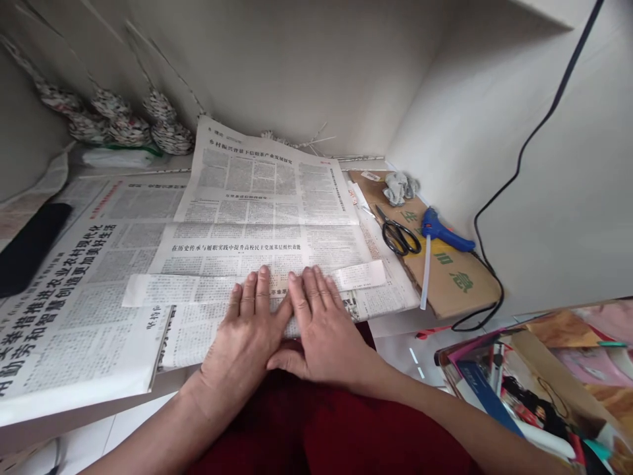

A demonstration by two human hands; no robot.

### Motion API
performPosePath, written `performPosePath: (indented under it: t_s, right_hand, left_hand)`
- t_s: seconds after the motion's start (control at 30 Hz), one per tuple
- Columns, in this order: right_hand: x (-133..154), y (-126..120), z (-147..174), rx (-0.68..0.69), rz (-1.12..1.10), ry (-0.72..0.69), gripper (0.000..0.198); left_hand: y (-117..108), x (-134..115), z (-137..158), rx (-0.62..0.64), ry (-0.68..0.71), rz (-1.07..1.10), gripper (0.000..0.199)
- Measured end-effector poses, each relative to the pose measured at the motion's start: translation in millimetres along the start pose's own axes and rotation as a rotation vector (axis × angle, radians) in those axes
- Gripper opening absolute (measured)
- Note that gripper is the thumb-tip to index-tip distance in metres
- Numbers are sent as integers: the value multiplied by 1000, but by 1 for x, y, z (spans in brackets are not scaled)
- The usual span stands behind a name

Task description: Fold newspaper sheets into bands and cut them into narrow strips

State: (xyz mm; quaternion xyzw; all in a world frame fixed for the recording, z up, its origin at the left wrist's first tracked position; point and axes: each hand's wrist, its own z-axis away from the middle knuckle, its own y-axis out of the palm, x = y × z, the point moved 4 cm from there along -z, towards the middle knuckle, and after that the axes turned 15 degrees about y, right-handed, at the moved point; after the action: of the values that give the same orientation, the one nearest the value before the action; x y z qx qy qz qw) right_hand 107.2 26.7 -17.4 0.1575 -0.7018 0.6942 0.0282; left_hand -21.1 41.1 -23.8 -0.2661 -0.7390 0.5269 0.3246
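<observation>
My left hand [247, 333] lies flat, fingers stretched out, on a narrow band of newspaper [171, 290]. Close beside it, my right hand [326, 330] also presses flat on the band, the two thumbs near each other. The band runs crosswise along the near end of a large newspaper sheet [237, 227]; whether it is a fold of that sheet or a separate strip, I cannot tell. Under my fingers its middle is hidden. More newspaper [74, 290] is spread below and to the left. Neither hand grips anything.
Right of the paper, scissors [400, 236], a blue glue gun [445, 231] and grey cloth [400, 188] lie on cardboard [445, 280]. A black cable [524, 148] hangs down the wall. Woven gourd shapes [171, 128] stand back left. A box of tools [534, 396] sits lower right.
</observation>
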Motion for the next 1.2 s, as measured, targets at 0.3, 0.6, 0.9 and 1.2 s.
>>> performPosePath:
  t_s: [0.3, 0.6, 0.9, 1.2]
  right_hand:
    - [-82, -17, 24, -91, 274, 177, 106]
    - [-82, -30, 39, -363, 310, 164, 97]
    - [4, 13, 5, -322, 312, -333, 107]
    - [13, 10, -3, -282, 255, -330, 116]
  left_hand:
    - [-10, -2, -8, 144, -24, 78, 120]
    - [-1, 0, -7, 115, 6, 29, 134]
    - [-13, 10, 9, 105, 88, 10, 117]
    - [-27, 56, 47, 104, 27, 205, 111]
